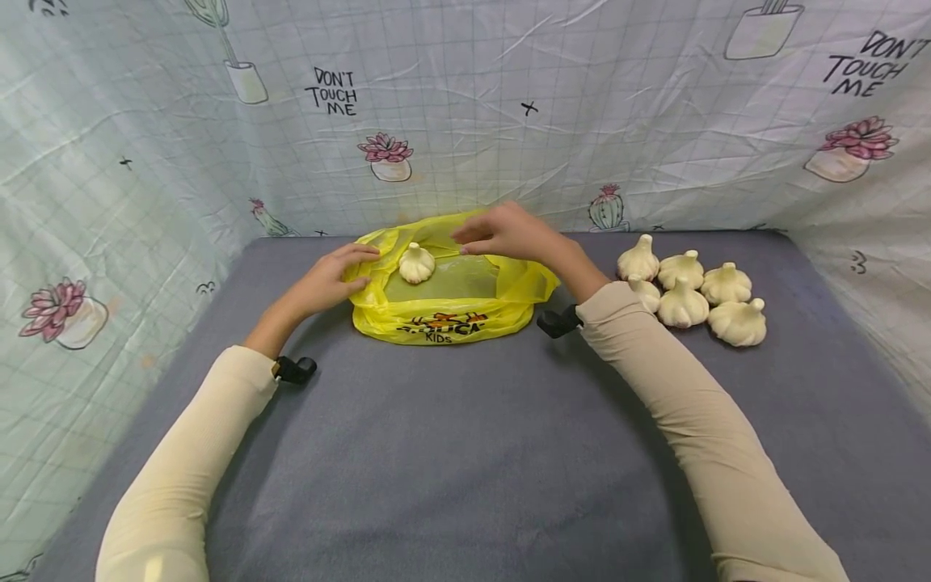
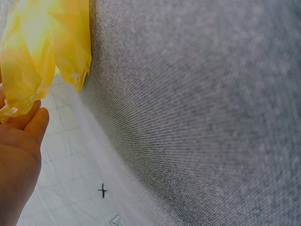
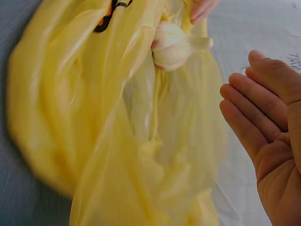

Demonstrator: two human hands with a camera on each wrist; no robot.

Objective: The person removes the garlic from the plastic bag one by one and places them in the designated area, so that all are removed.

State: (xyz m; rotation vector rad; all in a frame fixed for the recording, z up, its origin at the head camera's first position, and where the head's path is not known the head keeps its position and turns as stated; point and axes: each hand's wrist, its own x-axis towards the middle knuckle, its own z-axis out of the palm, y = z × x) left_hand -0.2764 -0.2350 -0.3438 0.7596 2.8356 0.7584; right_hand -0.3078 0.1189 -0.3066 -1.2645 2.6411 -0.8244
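Note:
A yellow plastic bag [image 1: 436, 323] with dark lettering lies with its mouth spread wide. One garlic bulb [image 1: 417, 263] sits at the left of the opening, stem up. At the bag's left rim my left hand [image 1: 323, 279] holds the plastic between thumb and fingers; the left wrist view shows the yellow film bunched at its fingertips [image 2: 40, 123]. My right hand [image 1: 512, 230] hovers over the bag's far right part, holding nothing. Its fingers are extended and apart from the plastic in the right wrist view, where the bulb [image 3: 171, 47] shows against the bag's inner wall.
Several more garlic bulbs [image 1: 682, 303] stand grouped on the right of the grey cloth-covered table [image 1: 436, 453], partly behind my right forearm. A printed fabric sheet [image 1: 465, 105] hangs behind and at both sides. Each wrist carries a small black camera [image 1: 294, 370].

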